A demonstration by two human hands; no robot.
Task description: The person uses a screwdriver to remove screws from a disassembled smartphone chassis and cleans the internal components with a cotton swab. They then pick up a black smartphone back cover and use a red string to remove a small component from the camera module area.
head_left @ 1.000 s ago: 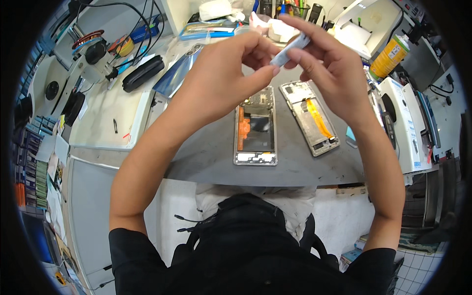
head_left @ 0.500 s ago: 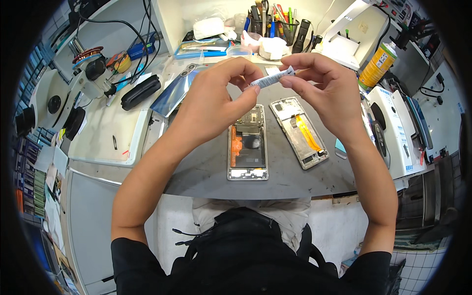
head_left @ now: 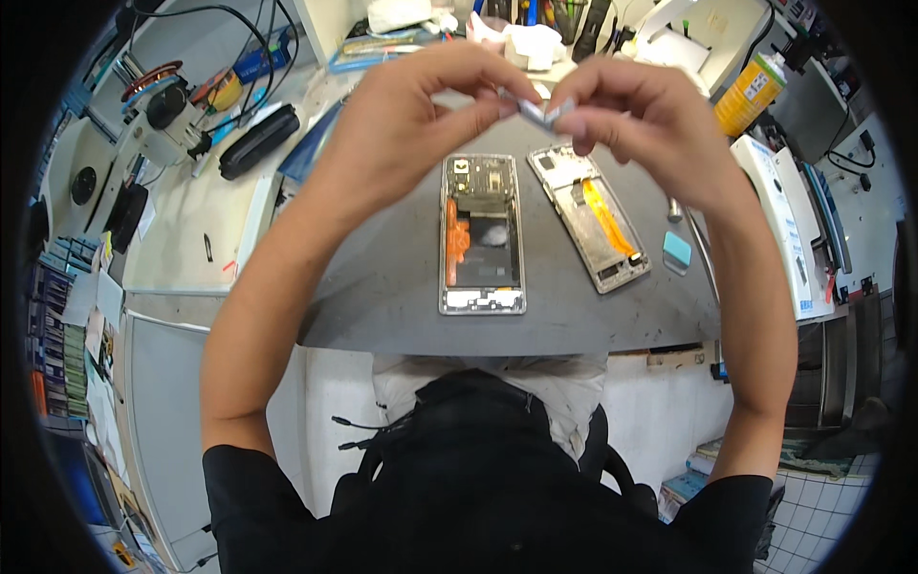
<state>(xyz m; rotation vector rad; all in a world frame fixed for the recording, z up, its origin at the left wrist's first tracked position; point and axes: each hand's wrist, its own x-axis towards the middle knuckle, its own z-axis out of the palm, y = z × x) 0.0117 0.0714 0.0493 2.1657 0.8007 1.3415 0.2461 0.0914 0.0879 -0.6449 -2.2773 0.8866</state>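
My left hand [head_left: 402, 134] and my right hand [head_left: 660, 134] are raised above the mat, both pinching a small pale tube or packet [head_left: 535, 112], blurred now. Below them an opened phone [head_left: 483, 253] lies upright in the view, with an orange ribbon along its left side and a dark battery area. To its right, a second phone frame [head_left: 574, 230] lies at an angle, a yellow-orange flex cable along it. A small turquoise object [head_left: 677, 251] rests beside that frame, near my right forearm.
The grey mat [head_left: 378, 316] spans the desk. Left stand a microscope [head_left: 167, 105], a black pouch [head_left: 256, 142] and a pale tray [head_left: 167, 253]. Pen holders [head_left: 564, 24] and white wads [head_left: 531, 46] are at the back. A yellow can [head_left: 748, 96] and white box [head_left: 784, 234] sit right.
Since half a second ago both hands have risen in the view with the tube, and my right hand has shifted right. The tube now slants down toward the right instead of up.
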